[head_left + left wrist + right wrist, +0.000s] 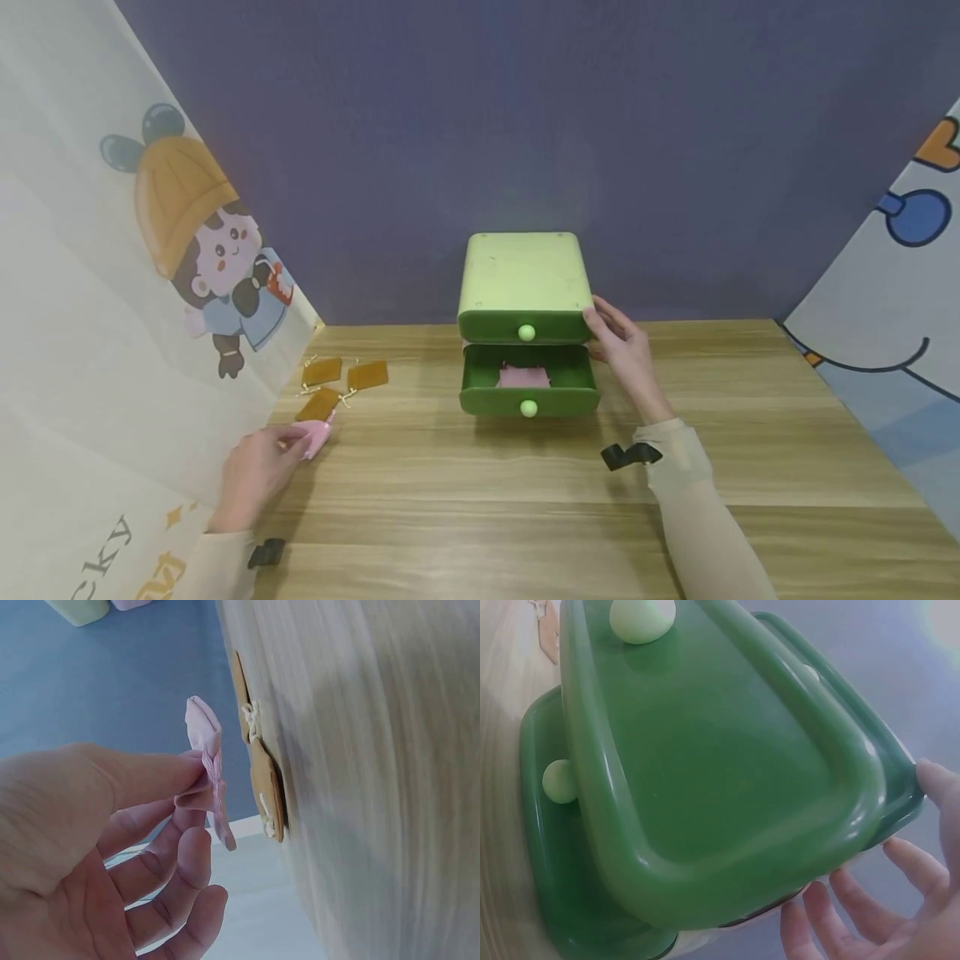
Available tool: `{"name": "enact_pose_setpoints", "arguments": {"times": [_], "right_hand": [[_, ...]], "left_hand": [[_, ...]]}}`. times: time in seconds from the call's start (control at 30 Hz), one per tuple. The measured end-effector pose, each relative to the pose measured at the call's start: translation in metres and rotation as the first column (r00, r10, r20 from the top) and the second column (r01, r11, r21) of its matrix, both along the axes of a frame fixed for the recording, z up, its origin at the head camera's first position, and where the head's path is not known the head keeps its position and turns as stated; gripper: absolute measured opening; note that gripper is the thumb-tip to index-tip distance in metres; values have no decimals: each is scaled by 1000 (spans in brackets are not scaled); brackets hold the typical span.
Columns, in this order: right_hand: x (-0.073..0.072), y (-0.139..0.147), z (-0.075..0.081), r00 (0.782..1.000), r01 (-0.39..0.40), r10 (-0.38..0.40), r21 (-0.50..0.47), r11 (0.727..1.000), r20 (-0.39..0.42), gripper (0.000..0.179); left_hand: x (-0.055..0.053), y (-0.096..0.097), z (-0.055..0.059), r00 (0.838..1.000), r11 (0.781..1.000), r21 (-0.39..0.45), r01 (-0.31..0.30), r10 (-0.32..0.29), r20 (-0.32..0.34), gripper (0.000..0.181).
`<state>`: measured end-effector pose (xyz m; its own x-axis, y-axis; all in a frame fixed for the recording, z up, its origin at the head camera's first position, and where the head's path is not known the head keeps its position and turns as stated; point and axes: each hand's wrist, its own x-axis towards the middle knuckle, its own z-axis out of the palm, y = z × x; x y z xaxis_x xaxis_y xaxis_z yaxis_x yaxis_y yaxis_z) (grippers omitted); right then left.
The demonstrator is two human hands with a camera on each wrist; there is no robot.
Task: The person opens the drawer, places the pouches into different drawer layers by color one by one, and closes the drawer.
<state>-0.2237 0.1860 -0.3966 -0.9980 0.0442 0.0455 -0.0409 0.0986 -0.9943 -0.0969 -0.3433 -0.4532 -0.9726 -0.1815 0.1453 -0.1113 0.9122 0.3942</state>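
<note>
Three brown pouches (pixel 318 405), seemingly, near pink pouch (pixel 313 437)

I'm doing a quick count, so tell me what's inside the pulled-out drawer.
A pink pouch lies in the pulled-out drawer. Anything beneath the pouch is hidden, and the drawer's back is covered by the green cabinet above.

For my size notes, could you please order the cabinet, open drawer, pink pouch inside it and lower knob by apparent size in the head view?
Largest to smallest:
Cabinet
Open drawer
Pink pouch
Lower knob
</note>
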Motion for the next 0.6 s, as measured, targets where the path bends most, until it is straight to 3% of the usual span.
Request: {"name": "enact_pose_setpoints", "arguments": {"times": [0.6], "right_hand": [[0,1,1,1000,-2,2,12,1000,3,69]], "left_hand": [[-1,7,2,1000,1000,3,-11,11,-13,29]]}}
